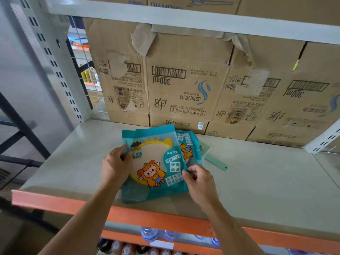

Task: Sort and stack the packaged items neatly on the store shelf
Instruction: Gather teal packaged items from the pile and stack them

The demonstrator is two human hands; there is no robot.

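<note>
A stack of teal mirror packages [156,162] with a yellow ring and a cartoon figure lies on the grey shelf board [257,181] near its front edge. My left hand [115,166] holds the stack's left edge, fingers curled over it. My right hand [199,183] pinches the right edge of the top package. Another teal package [189,142] sticks out from under the stack at the right. A loose green hand mirror [215,161] lies beside it, its handle pointing right.
Brown cardboard boxes [184,85] line the back of the shelf, printed upside down. An orange beam [147,216] runs along the shelf front. Bottles [149,234] stand on the level below. A perforated grey upright [53,61] stands at the left.
</note>
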